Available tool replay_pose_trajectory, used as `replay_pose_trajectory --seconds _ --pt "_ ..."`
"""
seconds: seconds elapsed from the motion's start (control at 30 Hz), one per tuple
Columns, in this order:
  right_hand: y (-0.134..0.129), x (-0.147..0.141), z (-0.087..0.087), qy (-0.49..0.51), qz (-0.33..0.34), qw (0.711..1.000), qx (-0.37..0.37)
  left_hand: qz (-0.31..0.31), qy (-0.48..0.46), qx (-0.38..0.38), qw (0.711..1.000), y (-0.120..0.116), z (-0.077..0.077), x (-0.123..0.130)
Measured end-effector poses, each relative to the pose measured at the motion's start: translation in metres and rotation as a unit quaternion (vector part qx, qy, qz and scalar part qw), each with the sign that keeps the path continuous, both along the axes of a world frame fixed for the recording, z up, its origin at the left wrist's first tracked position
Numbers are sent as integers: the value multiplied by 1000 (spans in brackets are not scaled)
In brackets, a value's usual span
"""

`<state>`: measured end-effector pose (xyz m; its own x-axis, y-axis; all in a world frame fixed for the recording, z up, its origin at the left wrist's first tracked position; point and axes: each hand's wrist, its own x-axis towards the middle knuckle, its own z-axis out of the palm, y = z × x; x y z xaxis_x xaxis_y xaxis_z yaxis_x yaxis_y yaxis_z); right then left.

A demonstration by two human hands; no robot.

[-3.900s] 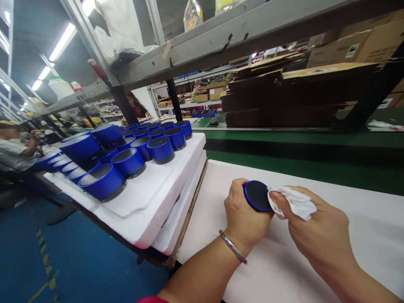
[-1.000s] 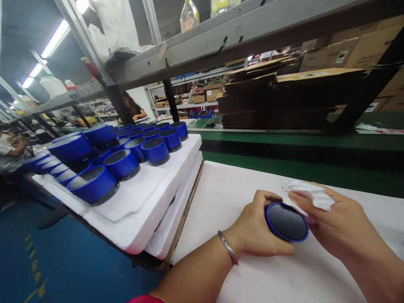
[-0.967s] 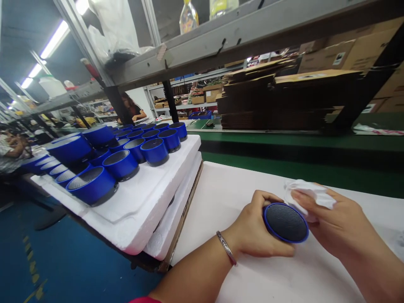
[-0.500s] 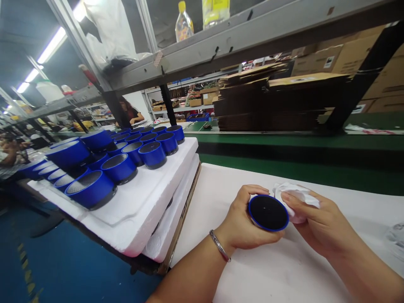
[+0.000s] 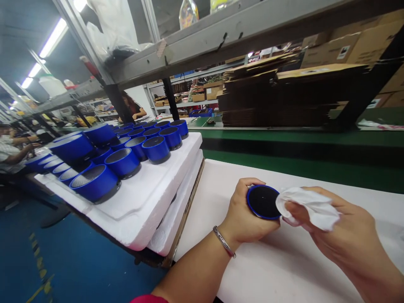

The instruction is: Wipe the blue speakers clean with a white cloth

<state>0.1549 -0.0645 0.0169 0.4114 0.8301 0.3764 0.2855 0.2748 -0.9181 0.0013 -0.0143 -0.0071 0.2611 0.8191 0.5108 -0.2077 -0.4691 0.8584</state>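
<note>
Plainly, the work in hand is wiping: the left hand (image 5: 244, 214) holds a small round blue speaker (image 5: 263, 202) tipped on its side just above the white counter (image 5: 284, 273), its dark round face turned toward the camera, while the right hand (image 5: 334, 231) brings a crumpled white cloth (image 5: 311, 206) to the right edge of that face. To do this well, it seems best for the left hand to keep the speaker firm without covering the face, and for the cloth to run around the blue rim and across the dark face with light, even pressure, so nothing is pushed into the surface; turning the speaker a little in the palm would let the cloth reach every part. The left fingers (image 5: 249, 183) are curled around the speaker's body, the thumb along its lower side, so the speaker sits enclosed in that grip with only its face and rim showing. The right fingers (image 5: 295, 210) are pressed together, pinching the cloth, whose leading fold touches or nearly touches the rim; which cannot be told. To the left, rows of like blue speakers (image 5: 156, 149) stand on stacked white foam trays (image 5: 164, 185), well apart from both hands. A green conveyor belt (image 5: 299, 166) runs behind the counter.
</note>
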Motion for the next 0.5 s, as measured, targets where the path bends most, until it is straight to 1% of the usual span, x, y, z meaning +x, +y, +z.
replay_pose_trajectory --seconds 0.07,0.13,0.2,0.23,0.3,0.37,0.4,0.5 --pt "-5 -5 -3 -110 13 994 24 16 -13 -9 1000 2 -1 -1" --pt "-6 -10 -6 -167 40 983 57 39 -4 -24 999 4 0 -3" --pt "-5 -13 -7 -179 54 980 66 51 13 -48 997 4 1 -5" --pt "-4 -13 -6 -175 39 982 54 52 18 -60 997 4 2 -5" --pt "-2 -12 -6 -150 -23 988 16 53 22 -77 995 2 3 -4" --pt "-2 -11 -6 -140 -52 989 -11 61 23 -81 995 1 2 -3" --pt "-2 -11 -7 -146 -48 988 -14 67 24 -78 994 0 2 -2" --pt "-1 -13 -9 -157 1 987 -26 84 28 -66 994 1 1 -2"
